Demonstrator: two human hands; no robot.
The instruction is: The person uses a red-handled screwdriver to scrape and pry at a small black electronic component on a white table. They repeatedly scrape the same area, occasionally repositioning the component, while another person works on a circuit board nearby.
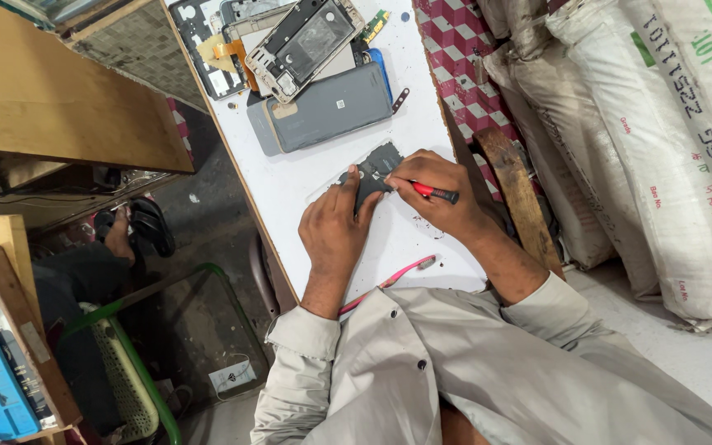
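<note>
My left hand (335,228) presses on a small dark phone part (375,171) that lies on the white table (290,177), thumb and fingers pinning its near edge. A red-handled screwdriver (436,193) sits in my right hand (438,191), fingers closed round it, and its tip rests on the dark part. Both hands meet over the part near the table's right side. Grey sleeves cover my forearms.
Farther along the table lie a grey phone back cover (323,109), an open phone frame (305,39) and other phone pieces. A pink tool (397,273) lies near my left wrist. White sacks (661,148) are stacked on the right. A green-framed stool (138,371) and another person's sandalled foot (129,231) are on the left.
</note>
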